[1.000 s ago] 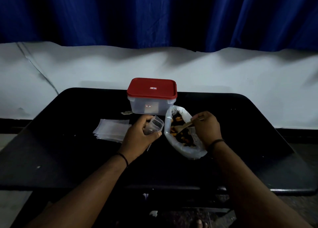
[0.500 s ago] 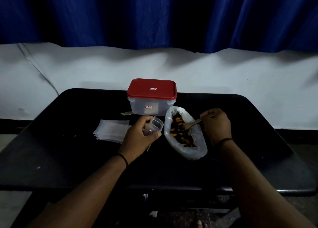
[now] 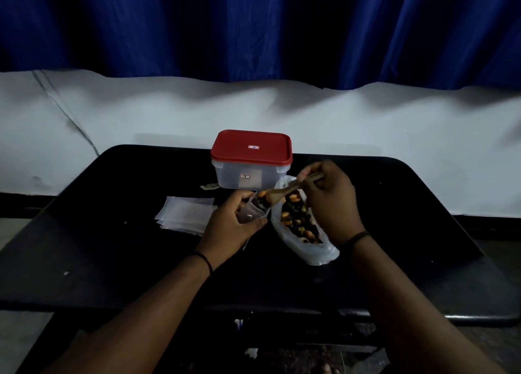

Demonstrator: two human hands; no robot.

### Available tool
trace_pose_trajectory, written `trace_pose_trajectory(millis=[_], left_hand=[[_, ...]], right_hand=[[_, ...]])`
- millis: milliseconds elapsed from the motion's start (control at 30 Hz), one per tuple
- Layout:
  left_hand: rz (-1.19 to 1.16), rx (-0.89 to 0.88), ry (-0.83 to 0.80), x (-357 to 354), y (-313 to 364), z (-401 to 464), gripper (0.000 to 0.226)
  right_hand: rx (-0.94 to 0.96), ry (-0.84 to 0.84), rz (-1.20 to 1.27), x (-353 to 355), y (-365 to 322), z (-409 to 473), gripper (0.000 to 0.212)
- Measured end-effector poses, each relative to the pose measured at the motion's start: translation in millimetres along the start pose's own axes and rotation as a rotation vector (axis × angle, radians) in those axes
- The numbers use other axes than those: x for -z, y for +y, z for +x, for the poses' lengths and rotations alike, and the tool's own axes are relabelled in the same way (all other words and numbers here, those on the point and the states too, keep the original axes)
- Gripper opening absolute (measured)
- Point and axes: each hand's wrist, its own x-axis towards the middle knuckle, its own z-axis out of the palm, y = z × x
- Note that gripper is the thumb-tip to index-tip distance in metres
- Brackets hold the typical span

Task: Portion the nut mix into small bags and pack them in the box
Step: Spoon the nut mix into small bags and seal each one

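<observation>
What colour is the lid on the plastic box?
Red; the lid shows clearly in the head view, shut on the clear box.

Spoon tips nuts (bag held).

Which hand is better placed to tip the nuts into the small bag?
Right. The right hand grips the wooden spoon, already above the small bag held open by the left hand.
</observation>
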Motion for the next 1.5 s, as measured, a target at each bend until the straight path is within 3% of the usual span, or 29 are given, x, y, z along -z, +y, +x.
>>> trace_pose_trajectory(millis=[133, 300, 367, 533, 633, 733, 933, 1500], left_hand=[[0.008, 0.006, -0.001, 1.4, -2.1, 1.0, 0.044], [0.004, 0.018, 0.001, 1.9, -0.8, 1.2, 0.046], [0.008, 0.020, 0.005, 2.0, -1.0, 0.9, 0.044], [0.024, 0.012, 0.019, 1.6, 0.9, -0.4, 0.043], [0.012, 0.023, 0.013, 1.9, -1.0, -0.3, 0.045], [0.010, 0.023, 0.011, 1.1, -2.6, 0.5, 0.045], [0.018, 0.027, 0.001, 0.4, -3.8, -0.1, 0.046], [0.022, 0.032, -0.007, 1.1, -1.8, -1.2, 0.049]], right_hand=[[0.327, -0.187, -0.184, -6.0, -5.3, -11.0, 0.003], [0.414, -0.164, -0.178, -3.0, -7.1, -10.2, 0.007], [0.348, -0.111, -0.098, -1.6, -8.4, -9.9, 0.003], [-0.026, 0.133, 0.200, 6.2, 2.7, 0.1, 0.015], [-0.129, 0.212, -0.077, 19.7, 17.1, 5.4, 0.010], [-0.120, 0.182, -0.288, 26.7, 25.7, 3.5, 0.011], [-0.092, 0.109, -0.413, 14.2, 35.9, -3.5, 0.007], [-0.467, 0.112, -0.076, 10.4, 62.7, 13.0, 0.007]])
